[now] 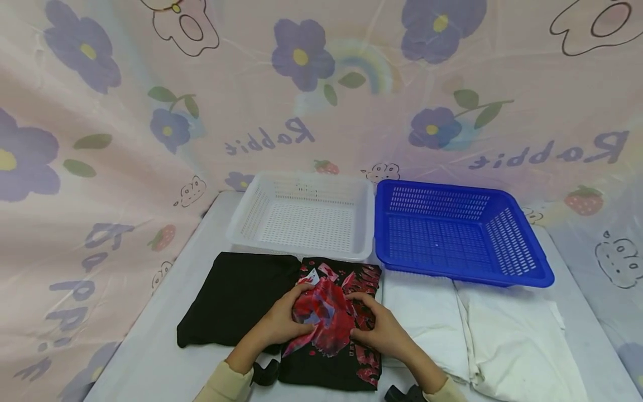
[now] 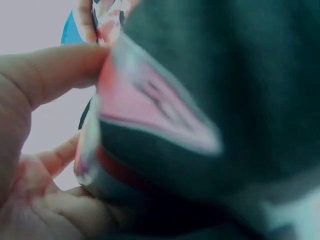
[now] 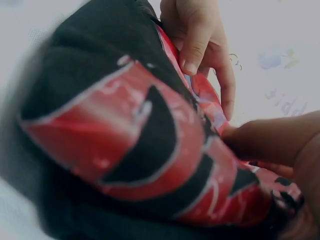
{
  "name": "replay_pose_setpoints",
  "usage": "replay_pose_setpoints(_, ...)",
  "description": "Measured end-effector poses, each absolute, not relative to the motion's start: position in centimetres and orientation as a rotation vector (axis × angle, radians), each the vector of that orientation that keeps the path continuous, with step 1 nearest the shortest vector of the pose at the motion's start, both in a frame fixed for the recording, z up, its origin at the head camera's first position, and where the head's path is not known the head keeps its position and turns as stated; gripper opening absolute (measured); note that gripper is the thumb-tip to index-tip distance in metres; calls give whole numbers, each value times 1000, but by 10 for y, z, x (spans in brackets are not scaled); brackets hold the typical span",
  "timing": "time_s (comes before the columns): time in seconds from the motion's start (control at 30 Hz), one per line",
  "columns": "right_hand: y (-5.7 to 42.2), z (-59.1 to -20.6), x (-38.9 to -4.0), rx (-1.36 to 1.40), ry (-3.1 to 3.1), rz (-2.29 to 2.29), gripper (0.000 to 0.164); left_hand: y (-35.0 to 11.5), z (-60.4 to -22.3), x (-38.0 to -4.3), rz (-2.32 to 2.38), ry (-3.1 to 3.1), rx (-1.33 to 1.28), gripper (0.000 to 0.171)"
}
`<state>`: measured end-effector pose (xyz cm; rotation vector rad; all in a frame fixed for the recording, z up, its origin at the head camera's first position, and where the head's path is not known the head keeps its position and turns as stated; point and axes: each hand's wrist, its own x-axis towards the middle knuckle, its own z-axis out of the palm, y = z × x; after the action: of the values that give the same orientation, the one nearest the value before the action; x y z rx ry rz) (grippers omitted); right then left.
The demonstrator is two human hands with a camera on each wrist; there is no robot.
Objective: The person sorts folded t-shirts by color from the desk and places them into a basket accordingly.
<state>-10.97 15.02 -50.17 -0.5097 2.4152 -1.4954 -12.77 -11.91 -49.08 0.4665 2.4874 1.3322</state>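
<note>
A folded black garment (image 1: 331,368) with a red printed pattern lies in the middle of the table, its red flower print bunched up between the hands. My left hand (image 1: 283,321) pinches the print's left side. From the right, my right hand (image 1: 384,330) grips the same garment. In the left wrist view, the thumb (image 2: 60,70) lies against the printed cloth with fingers on its other side. The right wrist view shows both hands at the red and black fabric (image 3: 165,145). Left of it lies a plain black folded cloth (image 1: 236,296).
Behind the garments stand a white plastic basket (image 1: 301,251) and a blue plastic basket (image 1: 462,273), side by side. Two folded white cloths (image 1: 422,318) (image 1: 522,340) lie at the right. A printed curtain (image 1: 351,123) hangs behind the table and along its left side.
</note>
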Motion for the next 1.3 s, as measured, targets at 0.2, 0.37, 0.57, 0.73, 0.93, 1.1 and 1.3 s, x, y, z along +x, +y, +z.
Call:
replay_pose_setpoints(0.2, 153, -492, -108, -530, 2354, -1597, 63, -117, -485, -128, 1387, 2450, 492, 73)
replay_pose_setpoints(0.37, 157, -483, -100, -578, 2291, -1651, 62, -119, -475, -123, 1442, 2420, 515, 72)
replay_pose_setpoints(0.57, 163, -466, -86, -583, 2287, -1667, 62, -122, -455, -111, 1507, 2370, 580, 71)
replay_pose_setpoints(0.73, 166, -447, -75, -629, 2305, -1685, 62, -122, -437, -102, 1543, 2340, 630, 70)
replay_pose_setpoints(0.93, 167, -421, -73, -728, 2333, -1696, 62, -124, -414, -103, 1593, 2322, 743, 70)
replay_pose_setpoints(1.1, 167, -398, -89, -786, 2365, -1699, 69, -127, -396, -115, 1613, 2339, 734, 72)
replay_pose_setpoints(1.3, 161, -382, -122, -876, 2224, -1785, 74, -135, -381, -140, 1667, 2323, 666, 75)
